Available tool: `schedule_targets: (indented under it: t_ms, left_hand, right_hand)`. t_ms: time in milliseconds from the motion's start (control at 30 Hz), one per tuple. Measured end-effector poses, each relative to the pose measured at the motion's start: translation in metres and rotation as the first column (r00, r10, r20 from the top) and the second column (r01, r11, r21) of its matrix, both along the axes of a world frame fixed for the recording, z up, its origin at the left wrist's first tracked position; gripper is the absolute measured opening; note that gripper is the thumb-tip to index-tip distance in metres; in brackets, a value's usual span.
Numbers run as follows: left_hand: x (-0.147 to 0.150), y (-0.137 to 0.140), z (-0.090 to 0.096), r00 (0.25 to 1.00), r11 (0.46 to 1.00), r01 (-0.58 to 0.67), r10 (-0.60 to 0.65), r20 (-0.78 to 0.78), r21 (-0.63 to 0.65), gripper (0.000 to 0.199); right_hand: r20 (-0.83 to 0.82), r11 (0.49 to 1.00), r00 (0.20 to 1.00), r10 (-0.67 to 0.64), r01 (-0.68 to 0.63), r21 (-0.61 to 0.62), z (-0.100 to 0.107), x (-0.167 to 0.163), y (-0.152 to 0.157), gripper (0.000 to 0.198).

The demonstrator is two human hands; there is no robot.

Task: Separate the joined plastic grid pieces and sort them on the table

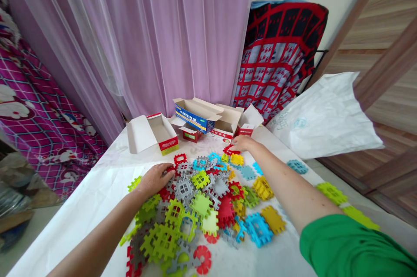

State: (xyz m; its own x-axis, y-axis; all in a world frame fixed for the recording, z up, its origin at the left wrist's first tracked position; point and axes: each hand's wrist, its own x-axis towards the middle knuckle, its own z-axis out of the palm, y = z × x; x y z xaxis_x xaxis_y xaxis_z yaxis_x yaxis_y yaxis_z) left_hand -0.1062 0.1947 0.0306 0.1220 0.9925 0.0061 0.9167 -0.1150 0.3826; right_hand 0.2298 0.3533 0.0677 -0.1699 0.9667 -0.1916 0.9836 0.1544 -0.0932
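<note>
A heap of plastic interlocking building pieces in green, grey, red, blue and yellow covers the middle of the table. My left hand (157,178) rests on the heap's left side, thumb and fingers apart, with the fingertips beside a red piece (170,170). Farther forward, my right hand (243,143) is closed on a red building piece (229,150), just in front of the open red box (224,131). Near my hands lie a grey window piece (184,189), a lime piece (200,179) and a yellow piece (236,159).
An open blue box (192,117), a small red-and-green box (191,134) and a red-and-yellow box (167,142) line the back. On the right stands a white plastic bag (325,116). A teal piece (297,166) and lime pieces (331,193) lie near the right edge.
</note>
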Motion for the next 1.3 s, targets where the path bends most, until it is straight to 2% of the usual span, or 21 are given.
schedule_targets:
  t_ms: [167, 367, 500, 633, 733, 800, 833, 900, 967, 1033, 1133, 1233, 1300]
  left_hand:
    - [-0.001, 0.000, 0.000, 1.000, 1.000, 0.024, -0.024, 0.015, 0.002, 0.052]
    - [-0.002, 0.000, -0.002, 0.999, 0.999, 0.042, -0.042, 0.020, 0.023, 0.051]
    - [-0.003, 0.000, -0.004, 0.998, 0.998, 0.054, -0.056, 0.034, 0.034, 0.050]
    - [-0.003, -0.002, -0.005, 0.998, 0.997, 0.059, -0.060, 0.031, 0.042, 0.049]
    - [0.001, -0.005, -0.002, 0.998, 0.997, 0.063, -0.064, 0.025, 0.043, 0.049]
    - [0.003, -0.009, 0.000, 0.998, 0.998, 0.055, -0.056, 0.018, 0.028, 0.050]
    - [0.003, -0.011, 0.002, 0.999, 0.999, 0.048, -0.048, 0.011, 0.015, 0.051]
    - [0.002, -0.015, 0.002, 0.999, 0.999, 0.045, -0.045, -0.005, -0.004, 0.051]
    - [-0.001, -0.021, 0.000, 0.998, 0.999, 0.049, -0.049, -0.032, 0.021, 0.051]
    - [-0.006, -0.027, -0.003, 0.997, 0.996, 0.038, -0.033, -0.068, 0.081, 0.051]
    - [-0.014, -0.041, -0.008, 0.994, 0.990, -0.020, 0.034, -0.104, 0.137, 0.051]
    - [-0.018, -0.063, -0.007, 0.992, 0.986, -0.057, 0.074, -0.106, 0.158, 0.050]
    - [-0.017, -0.082, -0.004, 0.986, 0.979, -0.094, 0.116, -0.116, 0.181, 0.049]
  right_hand:
    - [-0.077, 0.997, 0.996, -0.035, 0.029, -0.071, -0.022, -0.004, 0.001, 0.048]
    - [-0.188, 0.994, 0.981, -0.038, 0.017, -0.112, -0.030, -0.016, 0.005, 0.030]
    - [-0.263, 0.997, 0.965, -0.022, 0.003, -0.074, -0.023, -0.020, 0.002, 0.031]
    - [-0.366, 0.998, 0.931, 0.019, -0.042, -0.055, -0.007, -0.029, -0.013, 0.035]
    - [-0.531, 0.976, 0.841, 0.106, -0.191, -0.107, 0.008, -0.041, -0.031, 0.045]
    - [-0.625, 0.930, 0.766, 0.150, -0.323, -0.173, 0.016, -0.048, -0.042, 0.059]
    - [-0.628, 0.914, 0.761, 0.163, -0.356, -0.195, 0.018, -0.051, -0.046, 0.063]
    - [-0.546, 0.929, 0.820, 0.170, -0.318, -0.189, 0.020, -0.050, -0.051, 0.062]
    - [-0.423, 0.974, 0.897, 0.127, -0.192, -0.116, 0.018, -0.043, -0.055, 0.054]
    - [-0.347, 0.995, 0.936, 0.054, -0.079, -0.057, 0.011, -0.034, -0.061, 0.047]
    - [-0.317, 0.999, 0.948, -0.001, -0.015, -0.049, -0.002, -0.030, -0.077, 0.036]
    - [-0.371, 0.999, 0.928, 0.027, -0.038, -0.023, -0.008, -0.040, -0.095, 0.032]
    - [-0.428, 0.999, 0.903, 0.050, -0.045, 0.021, -0.005, -0.049, -0.106, 0.035]
